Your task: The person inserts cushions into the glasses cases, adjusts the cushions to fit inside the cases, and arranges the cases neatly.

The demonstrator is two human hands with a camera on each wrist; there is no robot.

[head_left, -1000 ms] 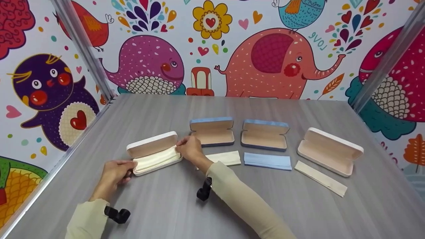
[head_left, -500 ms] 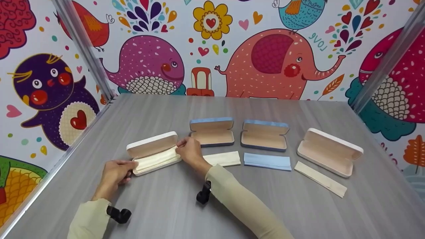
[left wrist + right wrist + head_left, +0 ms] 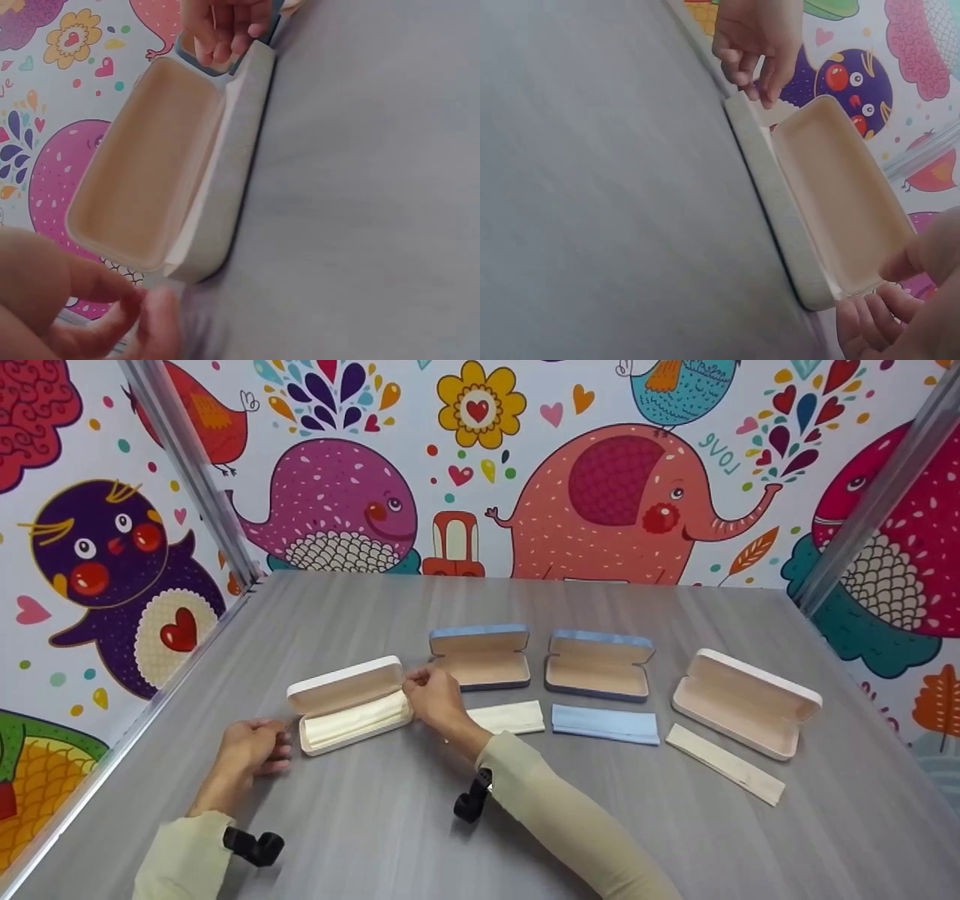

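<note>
A white glasses case (image 3: 343, 685) stands with its lid raised on the left of the table, a folded cream cloth (image 3: 356, 720) lying in its base. Just off the case's left end is my left hand (image 3: 247, 746), fingers loosely bent and holding nothing. My right hand (image 3: 437, 699) is at the opposite end, fingertips beside the case's right corner, with nothing between thumb and fingers. In the right wrist view, the case's pinkish lid lining (image 3: 840, 202) shows between both hands. The left wrist view shows the pale outer wall (image 3: 225, 180) of the base.
Two blue cases (image 3: 480, 666) (image 3: 598, 675) and another white case (image 3: 739, 709) stand with lids raised to the right. In front of them lie a cream cloth (image 3: 514, 717), a light blue cloth (image 3: 604, 724) and a beige cloth (image 3: 726, 763). Patterned walls enclose the grey table (image 3: 390, 825).
Both hands have let go of the cloth's ends. My left hand has drawn back to the left, and my right hand has shifted slightly right. The cloth stays in the case.
</note>
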